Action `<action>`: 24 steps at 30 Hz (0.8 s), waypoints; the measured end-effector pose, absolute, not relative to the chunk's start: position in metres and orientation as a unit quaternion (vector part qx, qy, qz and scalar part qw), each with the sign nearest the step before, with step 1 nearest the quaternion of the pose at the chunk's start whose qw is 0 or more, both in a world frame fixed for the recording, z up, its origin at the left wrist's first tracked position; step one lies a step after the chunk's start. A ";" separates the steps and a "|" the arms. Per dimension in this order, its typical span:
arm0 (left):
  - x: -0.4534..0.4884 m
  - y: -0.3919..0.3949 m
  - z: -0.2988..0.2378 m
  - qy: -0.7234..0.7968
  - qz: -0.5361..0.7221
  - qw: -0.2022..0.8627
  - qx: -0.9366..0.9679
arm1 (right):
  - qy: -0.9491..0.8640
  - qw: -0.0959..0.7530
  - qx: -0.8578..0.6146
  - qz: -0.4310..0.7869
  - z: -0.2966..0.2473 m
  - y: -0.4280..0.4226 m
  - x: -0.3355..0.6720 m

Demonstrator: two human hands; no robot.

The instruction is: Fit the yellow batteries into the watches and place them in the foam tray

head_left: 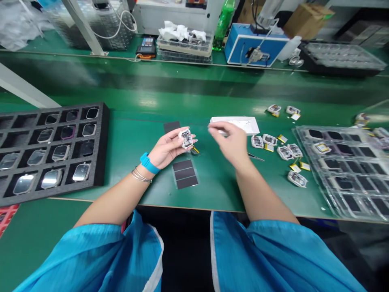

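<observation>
In my left hand (169, 149) is a small white watch housing (186, 138) with its inner parts exposed, gripped between thumb and fingers. A yellow-and-black battery (195, 150) hangs at its lower right side. My right hand (231, 142) is raised to the right of it, over the near side of a shallow white tray (251, 125). Its thumb and fingertips are brought together; whatever may be between them is too small to make out. Tweezers (257, 157) lie on the green table beside my right wrist. Below my left hand lies a sheet of black adhesive strips (185, 174).
Left stands a black foam tray (101, 162) of watches. Several open watch housings (285, 152) with batteries lie at the right, near stacked clear trays (326, 194). Another black sheet (172, 127) is behind my left hand. A shelf at the back carries a blue machine (235, 44) and a green bottle (223, 24).
</observation>
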State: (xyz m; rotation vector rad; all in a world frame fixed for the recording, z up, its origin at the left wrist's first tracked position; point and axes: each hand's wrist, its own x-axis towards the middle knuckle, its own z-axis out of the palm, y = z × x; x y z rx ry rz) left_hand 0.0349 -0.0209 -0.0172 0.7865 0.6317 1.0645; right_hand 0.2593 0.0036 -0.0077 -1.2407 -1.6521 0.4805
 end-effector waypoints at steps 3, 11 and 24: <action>0.036 -0.022 -0.018 0.293 0.481 0.739 0.370 | -0.673 0.479 -0.460 0.326 -0.011 -0.014 0.226; 0.039 -0.023 -0.023 0.315 0.499 0.701 0.400 | -0.676 0.476 -0.478 0.296 -0.015 -0.023 0.219; 0.025 -0.009 -0.021 0.337 0.476 0.743 0.329 | -0.455 0.368 -0.375 0.718 -0.027 -0.010 0.217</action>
